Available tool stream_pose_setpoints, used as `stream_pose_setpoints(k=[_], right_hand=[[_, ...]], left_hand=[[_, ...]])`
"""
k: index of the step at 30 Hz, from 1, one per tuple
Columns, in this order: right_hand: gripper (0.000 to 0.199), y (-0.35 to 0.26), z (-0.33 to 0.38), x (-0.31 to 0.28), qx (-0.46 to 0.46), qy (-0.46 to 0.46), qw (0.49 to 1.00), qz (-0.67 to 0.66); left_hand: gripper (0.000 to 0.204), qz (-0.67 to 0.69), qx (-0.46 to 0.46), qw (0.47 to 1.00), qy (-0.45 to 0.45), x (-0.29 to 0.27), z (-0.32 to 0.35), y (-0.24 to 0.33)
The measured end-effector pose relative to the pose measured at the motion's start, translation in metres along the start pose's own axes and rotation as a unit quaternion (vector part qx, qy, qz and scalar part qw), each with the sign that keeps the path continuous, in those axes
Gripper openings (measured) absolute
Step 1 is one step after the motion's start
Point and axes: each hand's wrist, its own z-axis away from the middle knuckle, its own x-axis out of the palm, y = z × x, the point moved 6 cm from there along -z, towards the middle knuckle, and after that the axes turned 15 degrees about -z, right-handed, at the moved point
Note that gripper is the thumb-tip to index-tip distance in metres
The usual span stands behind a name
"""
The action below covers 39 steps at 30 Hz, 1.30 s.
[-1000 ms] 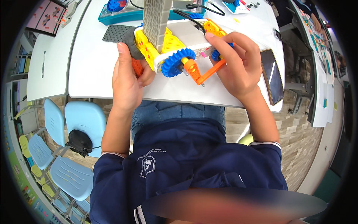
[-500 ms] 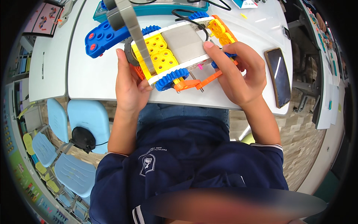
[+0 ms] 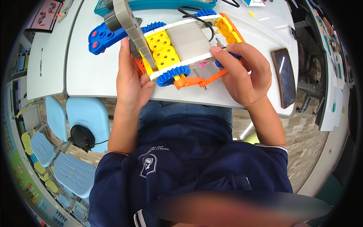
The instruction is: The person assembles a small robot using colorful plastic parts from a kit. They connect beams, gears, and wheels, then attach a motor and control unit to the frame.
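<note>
Above the table's near edge I hold a toy robot model [image 3: 189,43] built of plastic blocks, with a grey box in its middle. Yellow blocks [image 3: 166,56], white frame strips and blue gear wheels [image 3: 173,75] surround that box. My left hand [image 3: 132,77] grips the model's left end from below, near a tall grey beam [image 3: 137,32]. Closed round the right end, my right hand [image 3: 247,73] has its thumb and fingers beside an orange linkage bar [image 3: 213,78]. Its fingertips are partly hidden by the model. A blue arm piece [image 3: 104,38] sticks out at the left.
A phone [image 3: 284,77] lies on the white table [image 3: 94,77] right of my right hand. A teal case [image 3: 159,6] stands at the back, with a black cable [image 3: 185,12] by the model. A small yellow piece [image 3: 251,13] lies far right. Light blue chairs [image 3: 89,117] stand at left.
The model has tilted slightly, its left end shifting a little up in view. Both hands keep their hold on it, and the view has moved slightly.
</note>
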Motion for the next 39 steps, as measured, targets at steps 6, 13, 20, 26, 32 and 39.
stream_pose_setpoints(k=[6,13,20,26,32,39], right_hand=[[0.041,-0.0001,-0.0011,-0.0011,-0.003,-0.001,1.000,-0.002],[0.042,-0.0004,-0.0004,-0.0009,-0.010,-0.004,1.000,0.005],[0.042,0.0015,-0.0010,0.0003,0.018,-0.015,1.000,-0.003],[0.045,0.0024,-0.0014,0.0008,0.026,-0.025,0.999,-0.011],[0.043,0.0072,-0.0001,0.0031,0.019,0.009,0.999,-0.029],[0.045,0.0073,-0.0016,0.0017,0.047,0.003,0.998,-0.043]], left_hand=[[0.059,0.018,0.004,1.000,-0.007,0.0011,-0.0008,-0.0004],[0.057,0.015,0.000,1.000,0.006,-0.0004,-0.0012,-0.0010],[0.056,0.017,0.044,0.999,-0.026,0.0044,-0.0027,0.0036],[0.058,0.002,0.033,0.999,-0.031,0.0034,-0.0030,0.0037],[0.060,0.004,0.031,0.999,-0.029,0.0028,-0.0021,0.0031],[0.060,0.015,0.017,1.000,-0.020,0.0017,-0.0026,0.0019]])
